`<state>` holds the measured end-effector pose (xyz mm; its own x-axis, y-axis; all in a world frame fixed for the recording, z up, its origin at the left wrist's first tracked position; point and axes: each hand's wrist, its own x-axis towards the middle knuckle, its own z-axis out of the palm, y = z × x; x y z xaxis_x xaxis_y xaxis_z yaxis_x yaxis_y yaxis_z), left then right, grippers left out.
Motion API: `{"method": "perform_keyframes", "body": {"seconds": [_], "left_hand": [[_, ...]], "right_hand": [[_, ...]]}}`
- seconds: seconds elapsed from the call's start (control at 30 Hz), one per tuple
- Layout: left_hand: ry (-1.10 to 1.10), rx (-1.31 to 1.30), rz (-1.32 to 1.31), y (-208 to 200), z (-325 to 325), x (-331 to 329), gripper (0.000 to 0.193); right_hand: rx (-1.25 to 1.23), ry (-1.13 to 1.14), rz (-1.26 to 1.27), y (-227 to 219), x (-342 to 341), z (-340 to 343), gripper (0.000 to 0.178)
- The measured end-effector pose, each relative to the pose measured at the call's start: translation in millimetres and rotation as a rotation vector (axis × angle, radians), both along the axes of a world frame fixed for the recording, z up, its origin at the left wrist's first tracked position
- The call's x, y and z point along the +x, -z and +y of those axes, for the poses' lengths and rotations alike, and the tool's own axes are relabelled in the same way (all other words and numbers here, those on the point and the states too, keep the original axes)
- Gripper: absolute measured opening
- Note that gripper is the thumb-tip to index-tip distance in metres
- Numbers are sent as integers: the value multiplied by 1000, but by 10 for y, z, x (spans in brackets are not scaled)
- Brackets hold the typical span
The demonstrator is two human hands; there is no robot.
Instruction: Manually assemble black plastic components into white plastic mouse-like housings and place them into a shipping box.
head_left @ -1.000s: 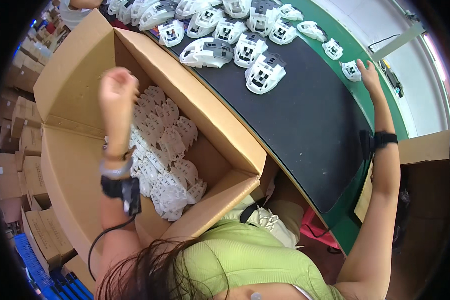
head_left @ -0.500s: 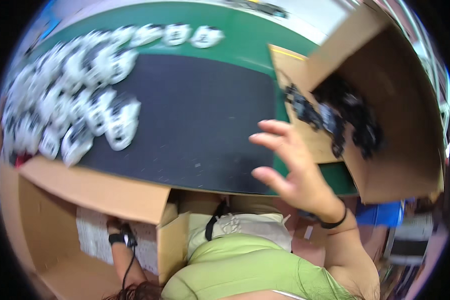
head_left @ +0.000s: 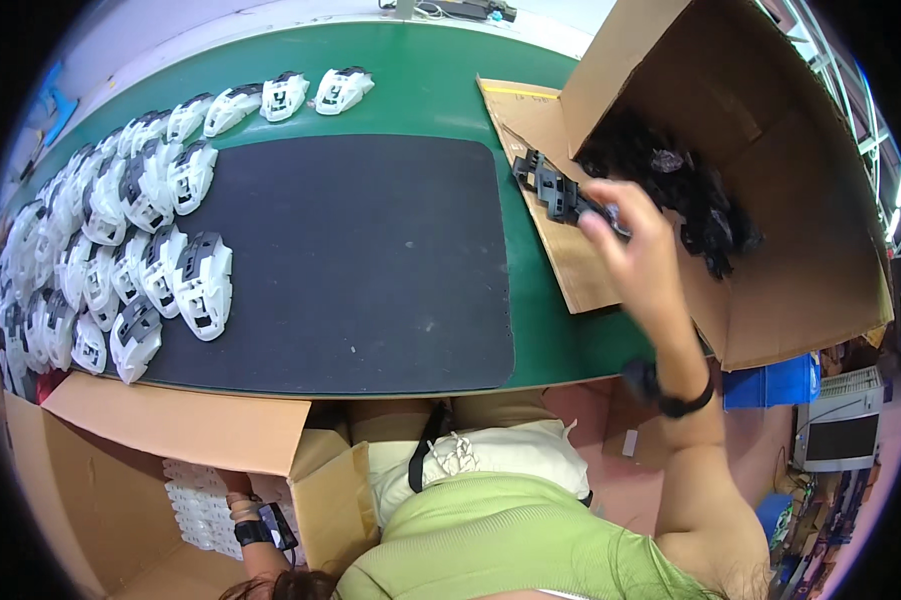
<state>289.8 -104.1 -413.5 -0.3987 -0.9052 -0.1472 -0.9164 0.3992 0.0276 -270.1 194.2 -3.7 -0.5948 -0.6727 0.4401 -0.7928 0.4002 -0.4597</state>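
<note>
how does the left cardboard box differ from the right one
Contents: the left box holds white parts; the right box holds black ones.
Place: the left box sits at the green table's front edge; the right box's flap lies over its top.
Hands: the left hand is inside the left box, the right hand by the right box.
Both are open brown cardboard.

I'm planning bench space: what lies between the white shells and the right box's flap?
In the head view, the black mat and a strip of green tabletop.

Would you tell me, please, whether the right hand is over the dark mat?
No, the right hand is at a black plastic part, right of the dark mat.
</note>
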Motion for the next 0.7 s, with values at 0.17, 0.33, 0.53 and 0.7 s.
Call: {"method": "perform_keyframes", "body": {"seconds": [0.17,0.33,0.53,0.7], "left_hand": [[21,-19,74,-117,38,155,19],[67,175,696,-758,-79,-321,20],[-462,596,940,-2223,140,-181,48],[-544,803,1303,-2194,249,-28,50]], "right_hand": [[287,-37,-113,206,-679,-568,44],[792,56,228,343,-725,-798,49],[313,-84,138,325,-664,-736,36],[190,80,-47,353,-875,-671,28]]}}
